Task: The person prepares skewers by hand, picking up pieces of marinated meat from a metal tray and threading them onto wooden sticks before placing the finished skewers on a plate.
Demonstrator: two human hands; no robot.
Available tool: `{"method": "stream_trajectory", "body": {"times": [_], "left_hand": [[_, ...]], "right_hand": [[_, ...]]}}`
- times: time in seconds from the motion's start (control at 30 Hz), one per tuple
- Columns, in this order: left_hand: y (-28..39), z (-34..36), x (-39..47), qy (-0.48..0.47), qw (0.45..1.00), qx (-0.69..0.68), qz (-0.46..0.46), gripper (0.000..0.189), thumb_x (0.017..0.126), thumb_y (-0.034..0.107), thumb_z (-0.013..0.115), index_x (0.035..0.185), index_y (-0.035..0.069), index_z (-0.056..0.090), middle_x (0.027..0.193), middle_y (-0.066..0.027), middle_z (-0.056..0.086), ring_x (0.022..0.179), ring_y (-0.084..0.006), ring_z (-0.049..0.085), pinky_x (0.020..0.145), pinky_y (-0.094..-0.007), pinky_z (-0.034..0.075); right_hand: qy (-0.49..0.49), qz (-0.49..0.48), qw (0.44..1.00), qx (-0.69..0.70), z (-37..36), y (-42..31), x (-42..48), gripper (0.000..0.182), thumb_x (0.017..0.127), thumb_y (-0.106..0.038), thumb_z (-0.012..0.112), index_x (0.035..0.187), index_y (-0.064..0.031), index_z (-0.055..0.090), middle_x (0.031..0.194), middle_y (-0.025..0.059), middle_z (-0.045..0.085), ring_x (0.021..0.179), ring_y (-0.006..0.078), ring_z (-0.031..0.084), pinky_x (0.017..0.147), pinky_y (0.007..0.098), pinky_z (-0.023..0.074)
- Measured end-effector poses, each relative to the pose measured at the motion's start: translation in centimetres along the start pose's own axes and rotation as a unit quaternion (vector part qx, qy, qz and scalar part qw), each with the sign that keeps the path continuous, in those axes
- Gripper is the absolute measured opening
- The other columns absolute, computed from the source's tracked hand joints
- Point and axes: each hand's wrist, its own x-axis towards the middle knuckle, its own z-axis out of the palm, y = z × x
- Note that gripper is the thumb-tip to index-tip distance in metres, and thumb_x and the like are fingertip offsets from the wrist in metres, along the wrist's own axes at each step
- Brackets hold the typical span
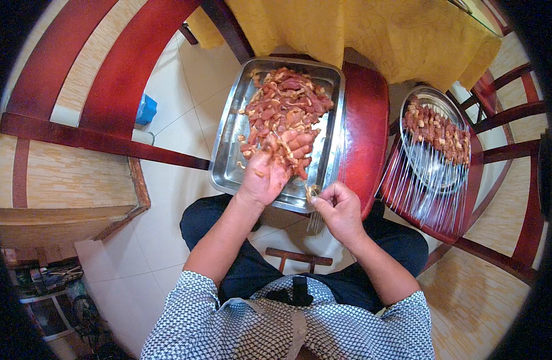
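My left hand (266,177), palm up and smeared with marinade, has its fingers curled around pieces of raw meat (287,96) at the near side of the pile. That pile lies in a rectangular stainless-steel tray (219,177). Over the tray's near right corner, my right hand (341,209) pinches what looks like the end of a thin skewer between thumb and forefinger. The skewer's line runs toward my left hand, partly lost among the meat. A small brownish-yellow scrap (311,191) shows at the right fingertips. Below that corner, several thin metal skewers (315,222) stick out.
The tray rests on a red wooden chair seat (366,130). To the right, another red chair (471,216) carries an oval metal platter (431,175) with many loaded meat skewers (438,130), their bare ends overhanging. A yellow tablecloth (361,36) hangs behind. Left stands a red chair back (109,67).
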Motion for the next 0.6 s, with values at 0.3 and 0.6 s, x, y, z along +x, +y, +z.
{"method": "stream_trajectory", "body": {"times": [0.3, 0.6], "left_hand": [[0.5, -1.0, 0.5, 0.068, 0.993, -0.030, 0.097, 0.033, 0.095, 0.023, 0.042, 0.123, 0.005, 0.045, 0.119, -0.0176, 0.055, 0.111, -0.0317, 0.054, 0.095, -0.0488, 0.044], [1.1, -1.3, 0.8, 0.131, 0.986, -0.070, 0.072, 0.019, 0.093, 0.018, 0.047, 0.106, 0.007, 0.055, 0.104, -0.0127, 0.063, 0.100, -0.0279, 0.060, 0.088, -0.0481, 0.049]], "right_hand": [[-0.034, 0.063, 0.993, 0.097, -0.1, 0.5, 0.0, 0.014, 0.083, -0.010, 0.063, 0.074, -0.0011, 0.057, 0.065, 0.0004, 0.053, 0.060, 0.0073, 0.048, 0.055, 0.0242, 0.0408], [-0.058, -0.006, 0.998, 0.031, -0.3, 1.3, -0.1, 0.012, 0.082, -0.007, 0.063, 0.075, -0.0017, 0.056, 0.063, -0.0010, 0.051, 0.057, 0.0058, 0.045, 0.052, 0.0230, 0.0382]]}}
